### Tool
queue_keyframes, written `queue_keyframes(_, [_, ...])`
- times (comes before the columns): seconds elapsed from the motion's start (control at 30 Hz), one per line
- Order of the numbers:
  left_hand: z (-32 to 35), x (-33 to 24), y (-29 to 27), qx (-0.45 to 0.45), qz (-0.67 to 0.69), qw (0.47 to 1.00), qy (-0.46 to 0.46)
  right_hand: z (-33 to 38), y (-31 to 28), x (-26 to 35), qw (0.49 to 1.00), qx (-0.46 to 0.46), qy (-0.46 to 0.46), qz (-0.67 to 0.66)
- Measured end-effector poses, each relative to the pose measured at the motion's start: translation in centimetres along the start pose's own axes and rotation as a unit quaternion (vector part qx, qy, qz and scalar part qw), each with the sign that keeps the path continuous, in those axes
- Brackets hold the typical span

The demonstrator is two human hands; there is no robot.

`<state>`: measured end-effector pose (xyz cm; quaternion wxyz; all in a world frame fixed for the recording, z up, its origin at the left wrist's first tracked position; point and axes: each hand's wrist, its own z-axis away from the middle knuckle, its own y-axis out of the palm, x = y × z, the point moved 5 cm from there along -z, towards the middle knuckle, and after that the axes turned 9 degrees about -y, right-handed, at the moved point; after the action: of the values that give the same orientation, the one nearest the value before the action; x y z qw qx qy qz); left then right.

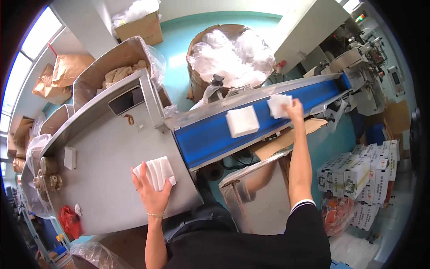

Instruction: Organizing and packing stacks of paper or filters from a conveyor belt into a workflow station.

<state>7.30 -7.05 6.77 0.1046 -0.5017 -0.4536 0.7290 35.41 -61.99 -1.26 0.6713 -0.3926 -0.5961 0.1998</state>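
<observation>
On the metal table (101, 179), my left hand (152, 195) holds a stack of white folded tissues (160, 174), thumb at its right side and fingers at its left. My right hand (294, 111) is stretched out over the blue conveyor belt (201, 142), its thumb and fingers closed on the edge of a white tissue stack (278, 106). Between my hands, a further white tissue stack (242, 121) lies flat on the belt, with neither hand touching it.
A small white card (70, 158), a beaded bracelet (129, 119) and a red plastic bag (70, 220) lie on the table. Beyond the belt stands a round bin (195, 80) of clear plastic film. Machinery (358, 67) is at the belt's far right end; printed cartons (354, 175) are stacked right.
</observation>
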Motion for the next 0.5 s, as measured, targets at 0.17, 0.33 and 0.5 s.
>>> queue_keyframes(0.17, [-0.4,0.9,0.0,-0.020,-0.004,1.000,0.008,15.7,4.3,20.6,0.867,0.189,-0.116,-0.447])
queue_keyframes(0.33, [-0.4,0.4,0.1,-0.017,0.019,0.999,0.023,17.2,13.5,17.7,0.970,0.167,-0.128,-0.124])
queue_keyframes(0.5, [-0.3,0.8,0.1,-0.034,0.005,0.998,0.049,15.9,12.4,20.3,0.961,-0.024,-0.240,0.133])
